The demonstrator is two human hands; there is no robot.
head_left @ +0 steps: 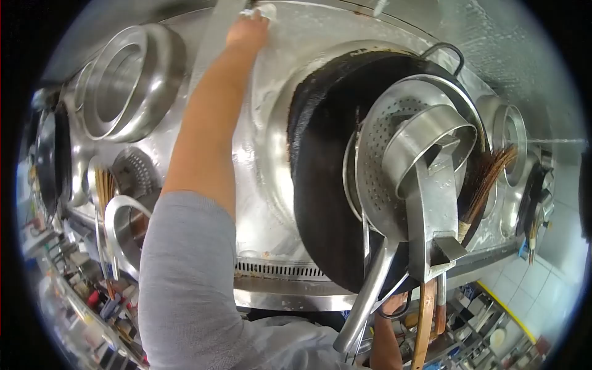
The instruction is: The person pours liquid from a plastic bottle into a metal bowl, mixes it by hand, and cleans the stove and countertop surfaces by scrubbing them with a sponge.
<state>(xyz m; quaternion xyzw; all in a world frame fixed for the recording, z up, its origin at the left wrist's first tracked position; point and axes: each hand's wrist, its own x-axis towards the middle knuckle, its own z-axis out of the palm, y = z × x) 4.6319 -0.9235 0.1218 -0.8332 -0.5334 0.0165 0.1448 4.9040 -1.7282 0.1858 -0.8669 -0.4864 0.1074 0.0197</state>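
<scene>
Cloth (pixel 267 10), whitish and partly hidden, lies bunched in the left hand (pixel 248 29) at eleven o'clock, against the steel surface (pixel 251 206). The right hand (pixel 393 303), at five o'clock, is at the near side of a black wok (pixel 327 179); I cannot tell its grip. A perforated strainer (pixel 379 179) and brush (pixel 493 177) cover the wok toward three o'clock; a steel pot (pixel 161 80) stands at ten.

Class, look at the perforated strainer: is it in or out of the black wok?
In. The perforated strainer lies within the black wok, dark metal showing beside its bowl; its handle juts past the near rim.
</scene>
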